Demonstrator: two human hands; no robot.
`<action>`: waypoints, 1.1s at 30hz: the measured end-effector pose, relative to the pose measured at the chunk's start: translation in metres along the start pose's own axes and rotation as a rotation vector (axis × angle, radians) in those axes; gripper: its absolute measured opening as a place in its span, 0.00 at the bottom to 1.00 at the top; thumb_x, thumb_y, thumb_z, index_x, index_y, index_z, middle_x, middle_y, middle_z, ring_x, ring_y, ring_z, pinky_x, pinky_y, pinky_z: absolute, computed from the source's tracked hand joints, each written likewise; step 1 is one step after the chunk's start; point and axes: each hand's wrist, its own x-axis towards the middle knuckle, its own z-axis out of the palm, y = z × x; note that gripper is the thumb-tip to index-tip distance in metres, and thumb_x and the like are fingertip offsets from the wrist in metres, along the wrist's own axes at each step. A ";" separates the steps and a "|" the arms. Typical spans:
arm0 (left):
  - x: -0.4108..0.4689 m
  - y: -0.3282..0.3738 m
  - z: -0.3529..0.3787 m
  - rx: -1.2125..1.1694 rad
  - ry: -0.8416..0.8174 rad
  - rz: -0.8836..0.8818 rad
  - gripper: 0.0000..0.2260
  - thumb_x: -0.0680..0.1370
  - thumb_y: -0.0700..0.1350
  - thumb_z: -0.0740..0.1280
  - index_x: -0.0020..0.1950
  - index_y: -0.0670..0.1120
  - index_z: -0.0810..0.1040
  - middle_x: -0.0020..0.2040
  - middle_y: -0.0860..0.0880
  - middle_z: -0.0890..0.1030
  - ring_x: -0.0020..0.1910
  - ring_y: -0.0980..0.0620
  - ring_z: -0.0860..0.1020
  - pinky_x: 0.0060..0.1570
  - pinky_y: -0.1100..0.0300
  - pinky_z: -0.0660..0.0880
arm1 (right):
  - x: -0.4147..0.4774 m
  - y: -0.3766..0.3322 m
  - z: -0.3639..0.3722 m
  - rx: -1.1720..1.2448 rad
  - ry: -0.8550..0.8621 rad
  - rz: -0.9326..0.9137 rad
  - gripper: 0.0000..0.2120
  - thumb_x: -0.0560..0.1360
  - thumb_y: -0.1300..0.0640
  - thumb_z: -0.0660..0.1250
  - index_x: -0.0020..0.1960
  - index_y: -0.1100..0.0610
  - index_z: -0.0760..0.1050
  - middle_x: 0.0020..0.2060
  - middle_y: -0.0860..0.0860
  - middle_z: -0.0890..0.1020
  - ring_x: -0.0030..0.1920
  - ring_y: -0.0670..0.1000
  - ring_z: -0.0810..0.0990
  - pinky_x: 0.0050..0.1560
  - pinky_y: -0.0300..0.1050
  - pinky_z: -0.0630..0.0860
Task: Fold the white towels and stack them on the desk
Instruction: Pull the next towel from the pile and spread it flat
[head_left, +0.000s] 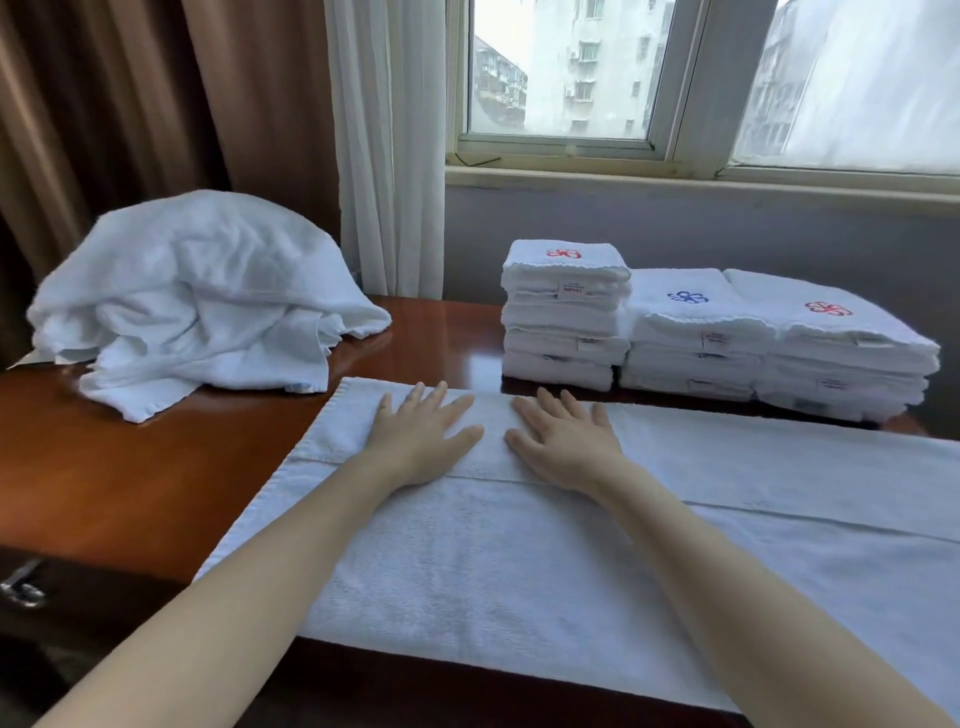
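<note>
A long white towel (519, 561) lies spread flat across the wooden desk (130, 478), running off to the right. My left hand (421, 441) and my right hand (563, 444) press flat on its far part, side by side, fingers straight and spread. A heap of unfolded white towels (197, 301) sits at the desk's back left. Three stacks of folded white towels stand at the back right: a taller one with a red emblem (563, 312), a middle one with a blue emblem (691, 332) and a right one with a red emblem (841, 358).
A window (675, 78) with a sill runs behind the desk. Brown and white curtains (260, 104) hang at the back left. A metal drawer handle (21, 584) shows at the desk's left front.
</note>
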 end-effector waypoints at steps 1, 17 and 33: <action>0.003 -0.001 0.000 0.007 0.000 0.000 0.28 0.79 0.68 0.46 0.79 0.64 0.50 0.82 0.53 0.46 0.80 0.49 0.43 0.75 0.39 0.40 | 0.001 0.000 0.000 -0.002 0.017 0.000 0.30 0.78 0.34 0.46 0.78 0.40 0.51 0.80 0.48 0.50 0.80 0.54 0.45 0.75 0.61 0.39; -0.014 -0.002 0.002 0.029 0.037 -0.016 0.29 0.79 0.68 0.46 0.79 0.63 0.51 0.82 0.52 0.48 0.80 0.48 0.45 0.75 0.40 0.42 | -0.029 -0.003 -0.002 -0.009 0.021 -0.001 0.31 0.79 0.34 0.44 0.79 0.43 0.50 0.80 0.50 0.49 0.80 0.53 0.44 0.76 0.62 0.40; -0.170 -0.006 0.003 -0.339 0.133 0.162 0.19 0.81 0.62 0.58 0.71 0.63 0.71 0.76 0.62 0.62 0.73 0.70 0.53 0.73 0.61 0.50 | -0.125 -0.042 -0.006 0.152 0.100 -0.177 0.20 0.82 0.44 0.55 0.71 0.47 0.69 0.71 0.50 0.69 0.73 0.51 0.61 0.74 0.54 0.50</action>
